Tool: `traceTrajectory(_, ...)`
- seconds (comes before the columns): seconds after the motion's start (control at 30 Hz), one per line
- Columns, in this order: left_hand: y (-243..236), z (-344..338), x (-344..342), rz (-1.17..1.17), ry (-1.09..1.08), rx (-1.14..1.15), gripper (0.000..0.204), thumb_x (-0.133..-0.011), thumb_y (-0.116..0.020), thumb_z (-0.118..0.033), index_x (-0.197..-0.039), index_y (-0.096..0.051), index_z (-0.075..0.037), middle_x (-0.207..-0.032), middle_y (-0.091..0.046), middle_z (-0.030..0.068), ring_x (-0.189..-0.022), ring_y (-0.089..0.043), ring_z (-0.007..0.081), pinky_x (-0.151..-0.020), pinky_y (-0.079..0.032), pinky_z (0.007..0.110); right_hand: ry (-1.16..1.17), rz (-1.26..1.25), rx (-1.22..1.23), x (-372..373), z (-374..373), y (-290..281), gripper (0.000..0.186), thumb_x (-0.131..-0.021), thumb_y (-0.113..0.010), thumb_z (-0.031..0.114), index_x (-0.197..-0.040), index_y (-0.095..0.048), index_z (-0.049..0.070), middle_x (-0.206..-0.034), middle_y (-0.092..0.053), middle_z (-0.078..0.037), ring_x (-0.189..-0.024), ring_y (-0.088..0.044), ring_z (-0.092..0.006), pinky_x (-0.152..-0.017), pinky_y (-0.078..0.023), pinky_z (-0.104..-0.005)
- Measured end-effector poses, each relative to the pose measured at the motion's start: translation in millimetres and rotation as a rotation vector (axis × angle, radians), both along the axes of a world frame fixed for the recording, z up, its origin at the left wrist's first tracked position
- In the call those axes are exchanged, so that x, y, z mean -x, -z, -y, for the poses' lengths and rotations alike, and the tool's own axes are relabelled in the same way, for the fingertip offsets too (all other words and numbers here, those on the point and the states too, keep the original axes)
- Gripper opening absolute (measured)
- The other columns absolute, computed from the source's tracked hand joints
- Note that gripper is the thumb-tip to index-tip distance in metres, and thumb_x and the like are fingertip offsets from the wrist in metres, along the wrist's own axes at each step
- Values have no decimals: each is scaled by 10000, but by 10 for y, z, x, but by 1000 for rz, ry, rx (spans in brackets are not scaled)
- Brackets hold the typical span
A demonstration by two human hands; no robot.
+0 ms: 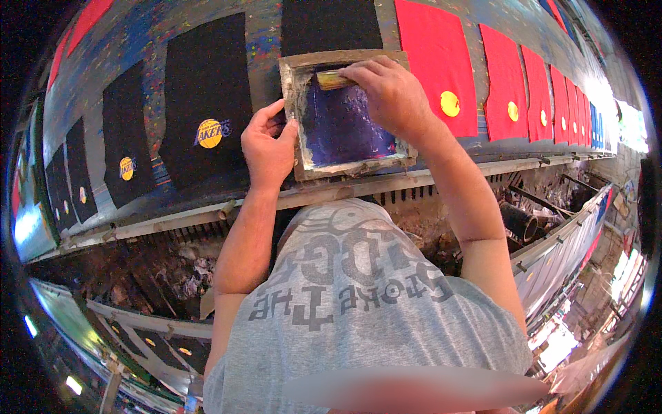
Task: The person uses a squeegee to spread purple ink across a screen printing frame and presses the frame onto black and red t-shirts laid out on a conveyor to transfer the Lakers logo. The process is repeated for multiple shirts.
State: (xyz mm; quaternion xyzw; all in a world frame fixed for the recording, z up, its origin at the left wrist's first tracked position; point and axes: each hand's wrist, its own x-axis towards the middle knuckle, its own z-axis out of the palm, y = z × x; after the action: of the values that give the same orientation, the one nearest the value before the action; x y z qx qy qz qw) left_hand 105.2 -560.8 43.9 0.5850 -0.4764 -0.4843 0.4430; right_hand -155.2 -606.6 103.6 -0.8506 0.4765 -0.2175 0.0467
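Note:
A wooden-edged printing screen (355,168) lies on the long table, over the lower part of a black cloth panel (331,27). Dark purple ink smears its mesh (338,124), with pale residue around the inner edges. My left hand (269,148) grips the screen's left side, thumb against the wood. In my right hand (389,93) is a short squeegee (332,81) with a yellowish, ink-stained body, held near the mesh's far end. The fingers cover its right part. Whether its blade touches the mesh is hidden.
Black panels (207,76) with yellow-and-white round prints lie to the left. Red panels (441,62) with yellow discs run off to the right. A rail (469,168) edges the table before me. Behind me, another table (552,265) stands across a littered gap.

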Motion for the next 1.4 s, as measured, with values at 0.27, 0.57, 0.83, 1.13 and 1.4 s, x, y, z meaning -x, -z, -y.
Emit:
traceTrajectory(0.27, -8, 59, -22, 9, 20, -26, 399, -929, -797, 74, -1319, -719, 45, -1152, -793, 117, -992, -762, 153, -884, -632, 301, -89, -22, -108, -94, -1074, -116, 446, -812, -730, 44, -1257, -752, 81, -1242, -762, -110, -1167, -718, -335, -1000, -598, -472)
traceTrajectory(0.57, -27, 92, -54, 11, 46, -55, 400, -927, -809, 79, -1312, -706, 48, -1137, -778, 112, -987, -752, 151, -885, -629, 298, -31, -80, -198, 312, -423, -220, 410, -847, -675, -12, -1242, -733, 81, -1192, -772, -126, -1159, -720, -369, -987, -597, -481)
traceTrajectory(0.83, -63, 96, -69, 23, 54, -87, 453, -918, -831, 64, -1352, -704, 24, -1198, -762, 78, -1016, -721, 137, -927, -612, 291, -16, 24, -19, 332, -281, 41, 379, -862, -686, -33, -1211, -758, 94, -1177, -776, -108, -1122, -724, -363, -960, -606, -481)
traceTrajectory(1.13, -54, 100, -68, 2, 53, -82, 408, -930, -801, 80, -1322, -691, 50, -1098, -763, 103, -960, -738, 136, -847, -623, 279, -124, 26, -245, 149, -1184, -256, 362, -842, -731, 121, -1203, -752, 108, -1176, -761, -82, -1127, -720, -332, -972, -593, -468)
traceTrajectory(1.4, -49, 82, -60, 33, 52, -40, 403, -929, -813, 64, -1315, -699, 45, -1098, -766, 102, -965, -735, 135, -870, -619, 286, -36, 57, -26, 50, -173, -11, 345, -846, -716, 3, -1172, -776, 100, -1149, -782, -107, -1083, -732, -346, -899, -619, -467)
